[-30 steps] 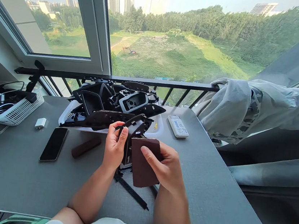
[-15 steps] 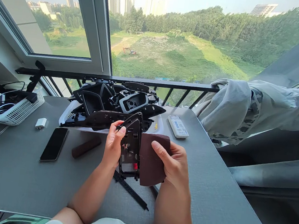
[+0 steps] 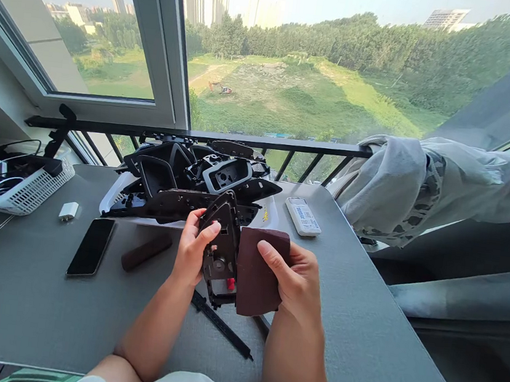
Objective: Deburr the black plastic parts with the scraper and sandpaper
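Note:
My left hand (image 3: 194, 249) is closed around the left edge of a black plastic frame part (image 3: 223, 243), its thumb lying on the face. The part is held up above the table, and its lower end has an opening. In my right hand (image 3: 295, 276) is a dark brown sheet of sandpaper (image 3: 259, 275), pinched with the thumb in front. The sheet's left edge meets or overlaps the frame's right side; whether they touch I cannot tell. Something small and red (image 3: 230, 284) shows through the frame's opening. Below lies a long thin black plastic piece (image 3: 224, 326).
Behind my hands a white bin (image 3: 107, 201) is heaped with black plastic parts (image 3: 178, 169). A brown roll (image 3: 146, 252), a phone (image 3: 90, 248) and a white charger (image 3: 68, 211) lie left. To the right are a white device (image 3: 303, 216) and a bundled curtain (image 3: 390, 183).
The black frame part has turned in my left hand, so its face shows differently, and my left thumb has slid further over it. The sandpaper has barely moved.

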A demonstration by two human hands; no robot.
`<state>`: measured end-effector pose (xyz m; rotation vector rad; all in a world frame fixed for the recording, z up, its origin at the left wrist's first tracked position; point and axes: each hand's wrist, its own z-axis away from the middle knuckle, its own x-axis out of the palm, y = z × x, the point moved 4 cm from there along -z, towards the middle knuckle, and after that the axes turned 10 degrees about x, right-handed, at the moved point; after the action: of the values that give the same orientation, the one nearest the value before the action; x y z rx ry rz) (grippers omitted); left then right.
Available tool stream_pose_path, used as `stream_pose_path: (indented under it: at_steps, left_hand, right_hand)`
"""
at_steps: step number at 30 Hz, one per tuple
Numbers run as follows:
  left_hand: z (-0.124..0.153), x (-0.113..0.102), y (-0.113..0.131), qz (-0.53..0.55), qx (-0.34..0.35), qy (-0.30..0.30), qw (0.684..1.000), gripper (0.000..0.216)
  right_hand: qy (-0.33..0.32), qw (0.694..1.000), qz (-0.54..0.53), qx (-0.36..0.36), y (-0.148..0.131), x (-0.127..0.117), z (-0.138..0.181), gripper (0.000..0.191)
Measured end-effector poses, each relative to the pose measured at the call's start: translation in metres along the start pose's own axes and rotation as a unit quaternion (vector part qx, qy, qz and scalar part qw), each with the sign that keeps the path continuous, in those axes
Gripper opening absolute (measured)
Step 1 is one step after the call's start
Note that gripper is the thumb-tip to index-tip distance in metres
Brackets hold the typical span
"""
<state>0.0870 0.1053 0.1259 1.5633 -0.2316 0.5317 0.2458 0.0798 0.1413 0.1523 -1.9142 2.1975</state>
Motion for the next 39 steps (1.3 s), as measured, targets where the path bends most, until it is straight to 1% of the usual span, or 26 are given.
stream_pose_path:
  at_steps: [3, 8, 10, 12, 14, 16, 17, 18, 20, 22, 23, 24, 26, 28, 30, 32, 34, 37, 39]
  left_hand:
    - [0.0, 0.0, -0.001, -0.024, 0.003, -0.001, 1.0, 0.058]
    - [0.0, -0.005, -0.005, -0.078, 0.052, 0.012, 0.996, 0.061]
    - [0.0, -0.006, -0.007, -0.094, 0.063, -0.001, 0.994, 0.062]
    - [0.001, -0.007, -0.008, -0.105, 0.071, -0.013, 0.992, 0.062]
    - [0.001, -0.008, -0.008, -0.113, 0.077, -0.017, 0.99, 0.062]
    - [0.0, -0.009, -0.007, -0.119, 0.076, -0.015, 0.99, 0.062]
    - [0.0, -0.009, -0.007, -0.121, 0.073, -0.015, 0.99, 0.062]
    - [0.0, -0.009, -0.007, -0.122, 0.071, -0.016, 0.99, 0.062]
    - [0.0, -0.009, -0.007, -0.12, 0.069, -0.019, 0.99, 0.061]
    - [-0.001, -0.009, -0.007, -0.112, 0.069, -0.02, 0.991, 0.06]
    - [-0.001, -0.008, -0.006, -0.108, 0.069, -0.019, 0.992, 0.06]
    - [-0.001, -0.007, -0.005, -0.103, 0.068, -0.018, 0.992, 0.061]
    - [0.0, -0.004, -0.003, -0.091, 0.058, -0.016, 0.994, 0.064]
    - [0.0, -0.001, -0.001, -0.075, 0.037, -0.016, 0.996, 0.068]
    - [0.001, 0.002, 0.0, -0.059, 0.019, -0.015, 0.998, 0.069]
    - [0.0, 0.001, 0.003, -0.048, 0.015, -0.003, 0.999, 0.065]
    - [-0.003, -0.004, 0.007, -0.04, 0.031, 0.029, 0.998, 0.061]
    - [-0.01, -0.019, 0.015, -0.019, 0.073, 0.095, 0.993, 0.056]
    - [-0.016, -0.029, 0.019, 0.005, 0.093, 0.124, 0.988, 0.052]
  right_hand:
    - [-0.006, 0.999, 0.027, -0.023, -0.002, 0.002, 0.002, 0.03]
    - [-0.013, 0.994, 0.082, -0.075, -0.01, 0.007, 0.006, 0.024]
    - [-0.026, 0.987, 0.123, -0.102, -0.013, 0.011, 0.007, 0.021]
    - [-0.025, 0.978, 0.165, -0.126, -0.015, 0.012, 0.006, 0.02]
    - [0.007, 0.972, 0.189, -0.138, -0.015, 0.009, 0.005, 0.019]
    - [0.058, 0.971, 0.185, -0.144, -0.015, 0.003, 0.004, 0.02]
    - [0.073, 0.971, 0.175, -0.146, -0.014, 0.0, 0.004, 0.02]
    - [0.073, 0.972, 0.166, -0.147, -0.014, -0.001, 0.004, 0.02]
    - [0.031, 0.975, 0.162, -0.151, -0.015, 0.003, 0.005, 0.019]
    - [-0.016, 0.971, 0.179, -0.156, -0.016, 0.009, 0.006, 0.018]
    - [-0.02, 0.969, 0.189, -0.158, -0.016, 0.01, 0.006, 0.018]
    - [-0.011, 0.968, 0.194, -0.158, -0.016, 0.01, 0.006, 0.018]
    - [0.03, 0.972, 0.185, -0.145, -0.015, 0.007, 0.005, 0.019]
    - [0.067, 0.978, 0.154, -0.122, -0.012, 0.002, 0.003, 0.022]
    - [0.084, 0.984, 0.123, -0.102, -0.009, -0.002, 0.002, 0.024]
    - [0.088, 0.986, 0.111, -0.089, -0.008, -0.005, 0.002, 0.027]
    - [0.09, 0.985, 0.128, -0.079, -0.007, -0.006, 0.001, 0.029]
    - [0.088, 0.971, 0.207, -0.074, -0.008, -0.007, -0.003, 0.029]
    - [0.082, 0.952, 0.282, -0.086, -0.008, -0.008, -0.006, 0.028]
